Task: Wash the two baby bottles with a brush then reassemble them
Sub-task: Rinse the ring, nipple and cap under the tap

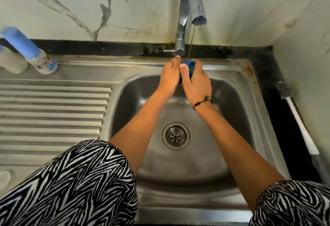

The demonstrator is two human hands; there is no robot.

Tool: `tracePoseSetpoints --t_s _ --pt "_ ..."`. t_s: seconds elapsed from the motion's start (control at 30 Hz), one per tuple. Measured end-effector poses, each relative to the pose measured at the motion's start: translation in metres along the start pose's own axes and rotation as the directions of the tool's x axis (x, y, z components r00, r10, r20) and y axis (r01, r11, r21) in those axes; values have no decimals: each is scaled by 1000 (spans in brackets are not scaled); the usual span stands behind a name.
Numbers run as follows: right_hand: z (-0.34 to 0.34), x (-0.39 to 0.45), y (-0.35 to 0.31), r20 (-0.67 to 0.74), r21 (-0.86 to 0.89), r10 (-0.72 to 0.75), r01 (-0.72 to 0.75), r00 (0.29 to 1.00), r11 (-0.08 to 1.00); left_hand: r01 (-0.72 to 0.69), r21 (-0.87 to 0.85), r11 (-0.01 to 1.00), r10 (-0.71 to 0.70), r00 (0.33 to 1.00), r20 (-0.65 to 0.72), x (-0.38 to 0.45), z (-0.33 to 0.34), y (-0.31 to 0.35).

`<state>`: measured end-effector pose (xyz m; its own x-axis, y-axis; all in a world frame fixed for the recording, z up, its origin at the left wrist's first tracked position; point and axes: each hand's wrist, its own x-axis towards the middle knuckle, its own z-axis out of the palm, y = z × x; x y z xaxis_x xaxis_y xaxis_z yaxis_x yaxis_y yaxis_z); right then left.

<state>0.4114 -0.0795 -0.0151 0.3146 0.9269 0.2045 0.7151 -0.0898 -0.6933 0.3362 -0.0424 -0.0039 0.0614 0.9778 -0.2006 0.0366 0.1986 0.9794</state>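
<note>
Both hands holding a blue bottle part under the tap, over the sink.

My right hand is curling round the blue part; my left hand is closing on it from the other side. A thin stream is falling from the tap onto it. A capped bottle is standing on the drainboard; the brush is lying right of the sink.

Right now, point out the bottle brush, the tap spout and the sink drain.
bottle brush (pixel 285 92), head view, on its grey bristle head
tap spout (pixel 199 20), head view, on its outlet tip
sink drain (pixel 175 136), head view, on its strainer
</note>
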Motion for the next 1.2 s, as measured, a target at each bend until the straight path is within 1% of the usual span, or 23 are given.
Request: tracePoseSetpoints --t_s 0.1,0.17,0.2,0.27,0.37,0.4,0.43,0.47,0.57,0.67,0.7,0.73,0.77,0.83,0.9,0.93,0.97,1.0,1.03,1.07,1.1,1.13,1.2 --pt "-4 8 -9 -38 -59 -106 103 994 993 82 -125 989 -87 996 -36 0 0 10" --pt "-7 16 -15 -33 -86 -83 80 996 993 98 -73 992 -99 995 -4 -4 0 15" --pt "-8 21 -17 -23 -62 -36 34 999 997 53 4 999 -53 999 -8 -5 0 16" --pt "-7 31 -21 17 72 101 -102 995 992 -130 164 978 141 988 -58 -8 3 16" --pt "-10 44 -32 128 316 283 -309 951 897 -410 414 813 486 869 -93 -14 7 10" --pt "-11 47 -34 146 332 293 -326 945 885 -450 475 757 549 832 -86 -15 7 8" --pt "-12 47 -36 156 308 274 -311 949 899 -450 493 745 562 821 -99 -15 6 7" --pt "-12 47 -38 159 271 246 -282 956 920 -425 484 765 543 829 -131 -15 4 9" --pt "-12 44 -37 112 141 164 -179 980 974 -272 352 896 370 894 -252 -12 5 19" --pt "-15 42 -33 25 -45 27 -26 999 999 -102 165 981 146 949 -280 -7 6 25" --pt "-16 41 -30 -5 -109 -47 46 999 993 -19 47 999 29 973 -228 -5 5 28" --pt "-17 40 -27 -37 -173 -141 133 989 976 103 -70 992 -111 986 -122 -4 2 31" --pt "-18 39 -25 -63 -222 -250 230 966 947 253 -143 957 -253 967 23 -3 -3 33" --pt "-20 39 -20 -83 -237 -470 440 879 866 488 -171 856 -414 845 337 -3 -16 36" --pt "-18 43 -14 -96 -175 -592 572 800 801 570 -165 805 -432 753 497 -1 -23 34" --pt "-16 45 -13 -115 -82 -572 566 812 820 578 -175 797 -429 747 508 -1 -22 33" --pt "-12 45 -14 -134 65 -482 493 866 868 563 -199 802 -428 774 467 0 -19 33" --pt "-10 43 -17 -133 256 -325 349 936 902 510 -228 829 -407 831 380 1 -13 34" --pt "-7 42 -22 -89 444 -132 158 987 882 430 -240 870 -363 890 276 1 -6 35" --pt "-4 42 -26 -21 600 49 -26 999 799 333 -223 916 -301 939 165 -1 1 36" --pt "-3 42 -29 43 704 200 -172 979 689 227 -184 956 -217 974 70 -2 7 34" --pt "-3 43 -32 105 764 311 -277 945 583 102 -118 988 -102 995 6 -2 11 28" --pt "-6 49 -36 218 827 432 -401 875 394 -123 -22 992 122 992 -10 -3 16 13"
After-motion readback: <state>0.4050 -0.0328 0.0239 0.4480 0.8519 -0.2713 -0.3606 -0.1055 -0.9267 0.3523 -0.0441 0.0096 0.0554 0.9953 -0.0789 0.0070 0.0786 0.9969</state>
